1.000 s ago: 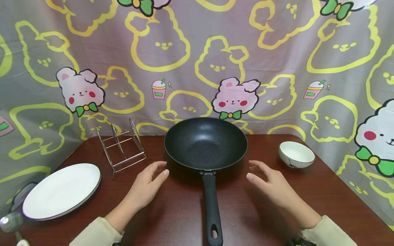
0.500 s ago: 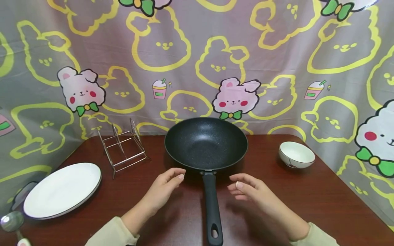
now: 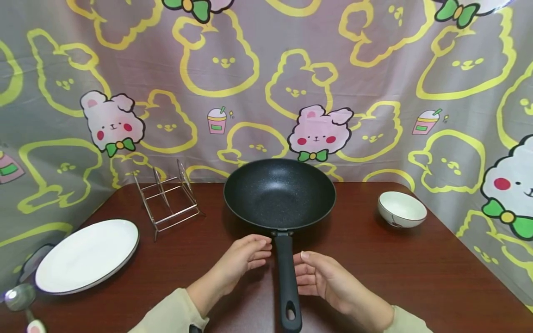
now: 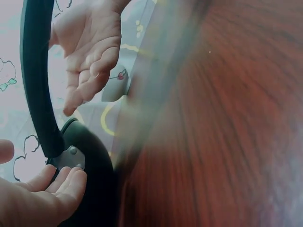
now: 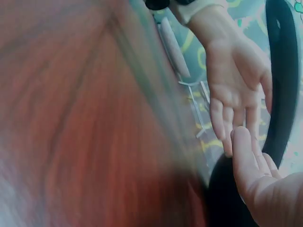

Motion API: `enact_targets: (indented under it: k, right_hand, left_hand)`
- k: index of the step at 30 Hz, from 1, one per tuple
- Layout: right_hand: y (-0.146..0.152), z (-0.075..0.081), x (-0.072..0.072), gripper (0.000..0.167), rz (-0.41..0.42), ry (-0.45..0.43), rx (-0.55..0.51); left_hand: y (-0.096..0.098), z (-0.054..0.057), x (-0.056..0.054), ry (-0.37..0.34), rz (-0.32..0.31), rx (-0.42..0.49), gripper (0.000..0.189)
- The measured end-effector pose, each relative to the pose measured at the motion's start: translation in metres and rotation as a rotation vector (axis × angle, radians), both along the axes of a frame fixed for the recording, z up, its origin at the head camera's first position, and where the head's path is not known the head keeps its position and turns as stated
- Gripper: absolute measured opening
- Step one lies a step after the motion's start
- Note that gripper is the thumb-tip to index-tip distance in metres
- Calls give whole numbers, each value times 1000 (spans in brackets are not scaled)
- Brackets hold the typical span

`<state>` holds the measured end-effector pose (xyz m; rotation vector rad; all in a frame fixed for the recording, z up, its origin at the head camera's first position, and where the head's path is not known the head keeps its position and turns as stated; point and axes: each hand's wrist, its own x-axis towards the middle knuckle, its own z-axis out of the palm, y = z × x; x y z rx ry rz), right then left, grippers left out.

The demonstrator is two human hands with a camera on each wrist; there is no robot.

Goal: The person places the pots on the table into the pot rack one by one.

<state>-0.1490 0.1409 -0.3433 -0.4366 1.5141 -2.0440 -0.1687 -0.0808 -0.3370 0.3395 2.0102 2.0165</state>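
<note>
In the head view a black frying pan [image 3: 279, 196] stands in the middle of the table, its long handle [image 3: 287, 282] toward me. My left hand [image 3: 239, 261] is just left of the handle's upper part, its fingers loosely bent. On the handle's other side is my right hand [image 3: 329, 280], fingers toward it and partly hidden behind it. Neither hand curls round the handle; whether the fingertips touch it is unclear. The left wrist view shows my left fingers [image 4: 71, 187] beside the pan's riveted bracket [image 4: 71, 156]. In the right wrist view, both palms face each other.
A white plate [image 3: 87, 256] lies at the left, with a ladle or spoon [image 3: 21, 298] near it at the edge. Behind stands a wire rack [image 3: 168, 199]. A white bowl [image 3: 401, 209] is at the right. A patterned curtain [image 3: 258, 83] surrounds the wooden table [image 3: 374, 249].
Both hands have moved inward and down, from beside the pan to either side of its handle. The pan, plate, rack and bowl have stayed in place.
</note>
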Motion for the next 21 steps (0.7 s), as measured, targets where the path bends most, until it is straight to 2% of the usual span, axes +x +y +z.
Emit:
enact_targets:
  k: [6, 15, 21]
  right_hand:
    - [-11, -3, 3, 20, 20, -41, -38]
    - [-22, -3, 7, 31, 32, -96, -99]
    - [-27, -2, 8, 28, 17, -101, -144]
  left_hand:
    - [10, -6, -5, -24, -3, 27, 44]
    - [24, -10, -10, -70, 3, 140, 32]
    - [31, -11, -13, -96, 14, 185, 22]
